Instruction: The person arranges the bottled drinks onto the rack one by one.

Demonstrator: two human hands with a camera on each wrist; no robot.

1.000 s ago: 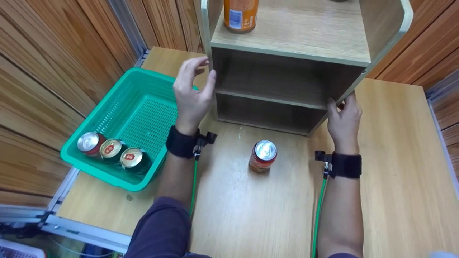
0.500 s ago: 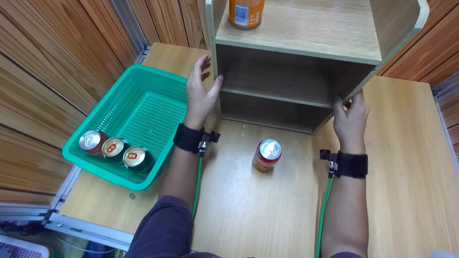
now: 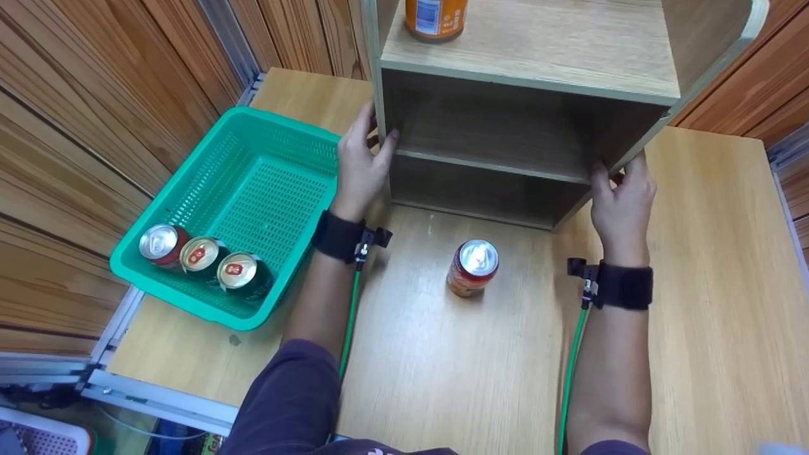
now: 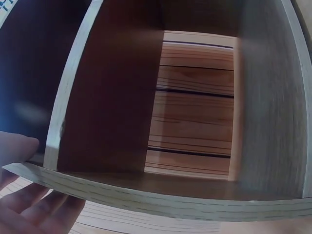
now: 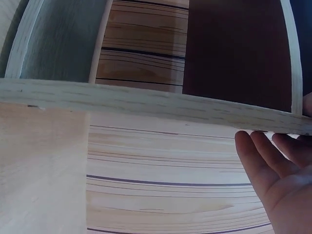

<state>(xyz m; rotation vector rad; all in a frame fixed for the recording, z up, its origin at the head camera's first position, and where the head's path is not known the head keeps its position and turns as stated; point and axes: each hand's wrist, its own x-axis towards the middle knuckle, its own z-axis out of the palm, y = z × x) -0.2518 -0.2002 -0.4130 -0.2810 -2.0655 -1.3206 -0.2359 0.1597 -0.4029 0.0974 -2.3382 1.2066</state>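
Wooden shelf unit cut off at the top edge, its orange bottle only partly seen; fingertips of both hands hidden behind the side panels. Left hand clasping the unit's left panel, thumb inside; right hand gripping the right panel likewise. Red can upright on the light wooden desk between the forearms – green basket with three cans to the left; wood-panelled wall behind.

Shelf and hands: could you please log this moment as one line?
left hand: holds shelf left panel | right hand: holds right panel | can: upright on table, untouched | basket: three cans
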